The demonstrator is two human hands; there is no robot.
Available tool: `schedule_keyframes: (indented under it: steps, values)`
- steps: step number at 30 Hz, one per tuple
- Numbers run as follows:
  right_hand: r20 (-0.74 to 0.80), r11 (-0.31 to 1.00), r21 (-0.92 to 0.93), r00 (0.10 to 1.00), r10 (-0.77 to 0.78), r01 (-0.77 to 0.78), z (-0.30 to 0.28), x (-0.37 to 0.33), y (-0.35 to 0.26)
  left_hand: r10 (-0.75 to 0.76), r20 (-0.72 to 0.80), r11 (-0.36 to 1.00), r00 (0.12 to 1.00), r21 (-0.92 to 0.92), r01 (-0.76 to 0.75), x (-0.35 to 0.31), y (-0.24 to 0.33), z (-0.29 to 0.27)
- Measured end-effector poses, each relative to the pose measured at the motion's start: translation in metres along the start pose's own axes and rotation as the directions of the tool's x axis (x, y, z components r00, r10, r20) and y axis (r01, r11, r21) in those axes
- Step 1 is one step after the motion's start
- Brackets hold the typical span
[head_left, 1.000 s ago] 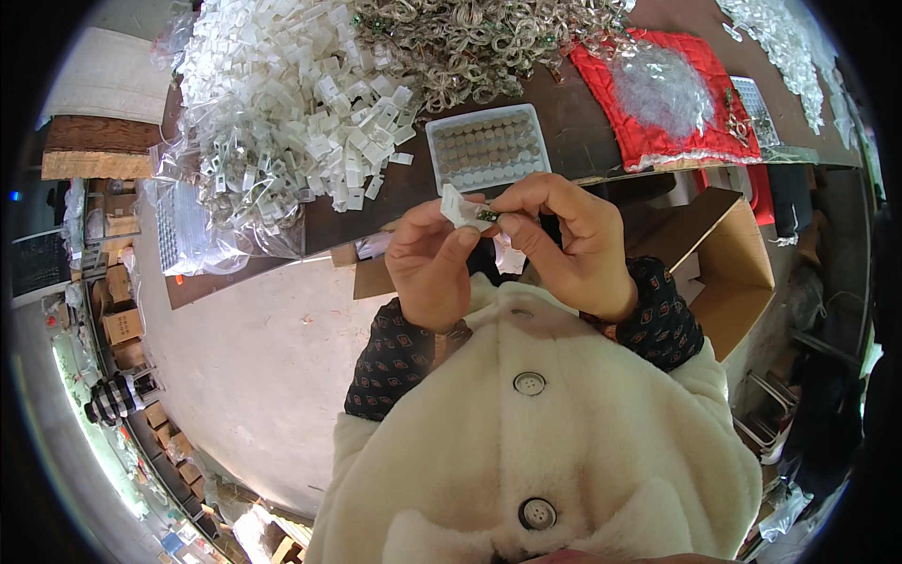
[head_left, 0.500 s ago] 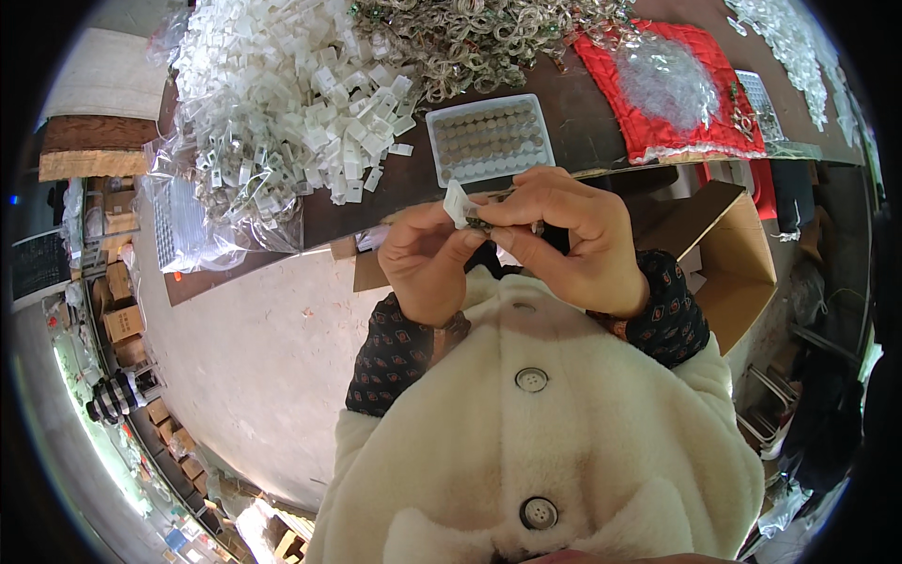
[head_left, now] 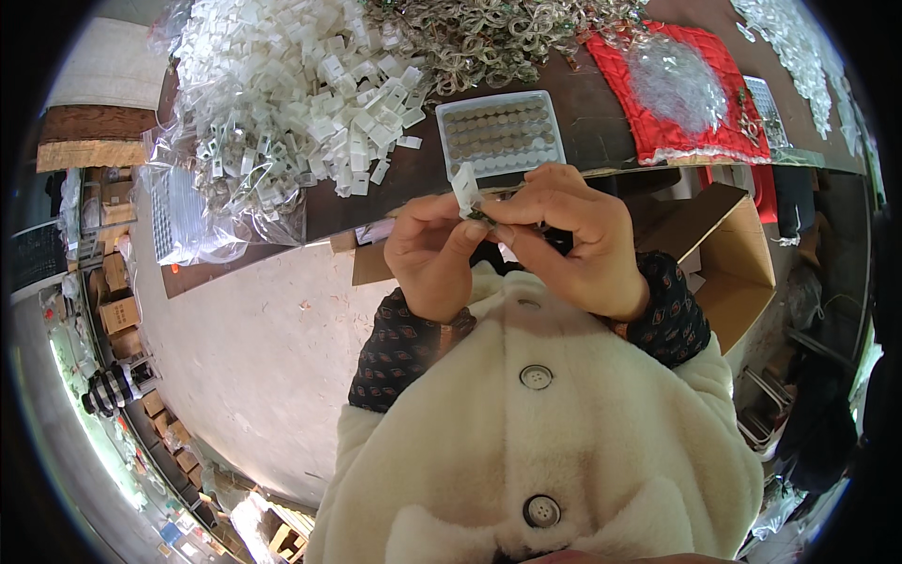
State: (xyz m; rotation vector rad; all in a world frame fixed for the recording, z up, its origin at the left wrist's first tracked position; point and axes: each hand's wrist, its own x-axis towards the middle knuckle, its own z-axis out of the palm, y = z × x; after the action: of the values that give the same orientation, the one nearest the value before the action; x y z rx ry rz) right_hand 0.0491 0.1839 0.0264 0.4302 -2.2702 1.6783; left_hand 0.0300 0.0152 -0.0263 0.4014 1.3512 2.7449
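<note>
My left hand (head_left: 430, 258) is closed, with thumb and fingertips pinching a small white plastic case (head_left: 464, 190) in front of my chest. The case stands tilted up above the fingertips, its upper part free. At its lower end a small dark greenish piece (head_left: 480, 217) shows between the hands. My right hand (head_left: 587, 240) is closed too, thumb and forefinger pressed together at that piece; its fingers hide most of what they pinch. Just beyond the hands lies a white tray (head_left: 451, 170) holding rows of round, flat, coin-like discs (head_left: 498, 127).
A big heap of similar white cases (head_left: 319, 94) covers the table's left, beside a clear plastic bag (head_left: 225, 216). Coiled wire bundles (head_left: 479, 47) lie at the back. Right of the tray is a red cloth (head_left: 648, 132) bearing clear tangled material. An open cardboard box (head_left: 738, 249) stands below the edge.
The white case has turned a little more upright, and my right fingertips have shifted slightly against its lower end. The view has moved a little; both hands keep their pinch.
</note>
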Motion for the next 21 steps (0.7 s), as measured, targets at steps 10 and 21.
schedule_keyframes:
  steps: [10, 21]
  values:
    - [-0.033, 0.972, -0.135, 0.980, -0.197, 0.191, 0.017, 0.002, -0.007, 0.109, -0.054, 0.994, 0.993, -0.013, -0.110, -0.002, 0.001, 0.005]
    - [-0.097, 0.994, -0.067, 0.991, -0.089, 0.083, 0.029, -0.002, -0.002, 0.114, -0.042, 0.993, 0.993, -0.022, -0.115, -0.006, -0.008, -0.005]
